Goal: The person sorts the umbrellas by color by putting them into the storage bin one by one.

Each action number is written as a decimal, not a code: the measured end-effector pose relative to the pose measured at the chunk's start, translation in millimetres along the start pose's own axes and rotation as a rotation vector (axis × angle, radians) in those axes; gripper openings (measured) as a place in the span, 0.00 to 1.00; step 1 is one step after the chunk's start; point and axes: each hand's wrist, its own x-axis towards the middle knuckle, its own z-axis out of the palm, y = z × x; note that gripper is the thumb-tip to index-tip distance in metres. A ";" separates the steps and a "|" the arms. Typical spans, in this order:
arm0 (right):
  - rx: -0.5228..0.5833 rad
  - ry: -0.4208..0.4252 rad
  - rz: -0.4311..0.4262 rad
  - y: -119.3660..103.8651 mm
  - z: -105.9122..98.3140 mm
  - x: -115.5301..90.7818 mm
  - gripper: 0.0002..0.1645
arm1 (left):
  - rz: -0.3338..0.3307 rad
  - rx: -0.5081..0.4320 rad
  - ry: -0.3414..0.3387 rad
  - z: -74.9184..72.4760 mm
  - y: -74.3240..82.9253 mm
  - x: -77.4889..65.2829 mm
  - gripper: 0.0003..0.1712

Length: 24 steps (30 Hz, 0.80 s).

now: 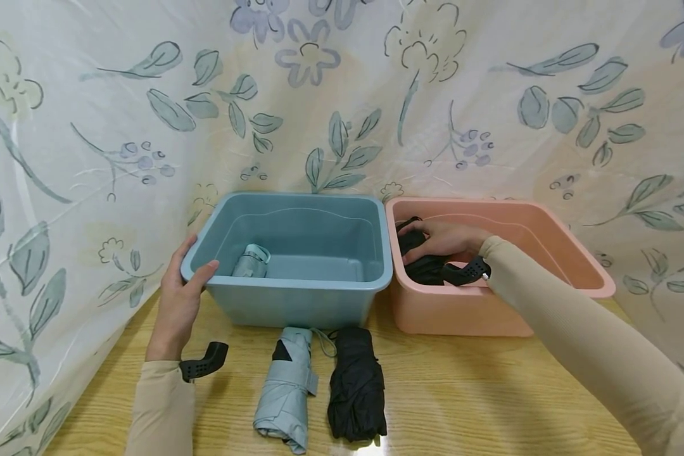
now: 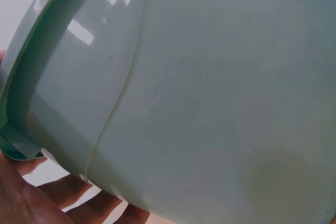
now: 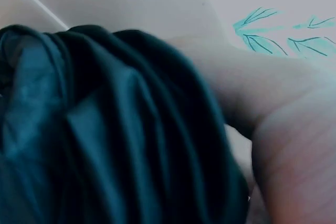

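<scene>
My left hand [image 1: 182,297] grips the front left corner of a blue plastic bin [image 1: 296,303], thumb over the rim; in the left wrist view its fingers [image 2: 94,205] lie along the bin's outer wall. Reaching into a pink bin [image 1: 462,316], my right hand [image 1: 450,237] holds a folded black umbrella [image 1: 424,272] near the left wall. Up close, the right wrist view shows its dark pleated fabric [image 3: 131,140] against the hand. Inside the blue bin lies a small light-blue folded umbrella [image 1: 252,263] with a strap loop.
In front of the bins, a light-blue folded umbrella [image 1: 287,392] and a black folded umbrella [image 1: 356,386] lie side by side on the wooden table [image 1: 462,392]. The bins stand next to each other against a floral-patterned sheet [image 1: 342,95].
</scene>
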 end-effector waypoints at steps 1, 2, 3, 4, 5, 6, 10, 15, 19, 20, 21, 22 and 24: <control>-0.002 -0.002 0.003 0.0 -0.1 0.3 0.48 | 0.000 0.000 0.000 0.1 -0.1 0.0 0.41; -0.003 -0.003 0.007 0.2 -0.1 0.8 0.48 | 0.000 -0.001 -0.001 0.1 -0.1 0.0 0.41; 0.002 -0.009 0.011 0.4 -0.3 1.2 0.48 | 0.000 -0.003 -0.001 0.1 -0.1 0.0 0.41; 0.004 -0.011 0.012 0.6 -0.2 1.7 0.48 | 0.000 0.000 0.000 0.1 -0.1 -0.1 0.41; 0.008 -0.016 0.015 0.9 -0.3 2.1 0.48 | -0.001 0.000 0.000 0.0 0.0 -0.2 0.41; 0.015 -0.021 0.024 0.9 -0.1 2.4 0.49 | -0.001 0.000 0.000 0.1 0.1 -0.3 0.41; 0.036 -0.054 0.059 1.9 0.8 3.6 0.51 | -0.006 -0.009 -0.005 0.4 0.7 -0.8 0.41; 0.025 -0.089 0.090 3.1 1.7 5.0 0.54 | -0.007 -0.003 -0.008 0.5 0.8 -0.6 0.41; 0.043 -0.117 0.066 5.7 0.8 6.4 0.53 | -0.004 -0.005 -0.007 0.5 0.7 0.1 0.41; 0.062 -0.117 0.056 6.4 0.6 7.0 0.52 | -0.003 -0.007 -0.007 0.5 0.7 0.2 0.41; 0.084 -0.114 0.040 6.5 0.0 7.4 0.51 | -0.001 -0.010 -0.006 0.5 0.7 0.2 0.41; 0.105 -0.106 0.027 6.5 -0.6 7.8 0.51 | -0.001 -0.011 -0.005 0.3 0.6 0.2 0.41; 0.137 -0.082 0.009 6.0 -1.6 8.7 0.50 | -0.002 -0.014 -0.003 0.2 0.5 0.1 0.41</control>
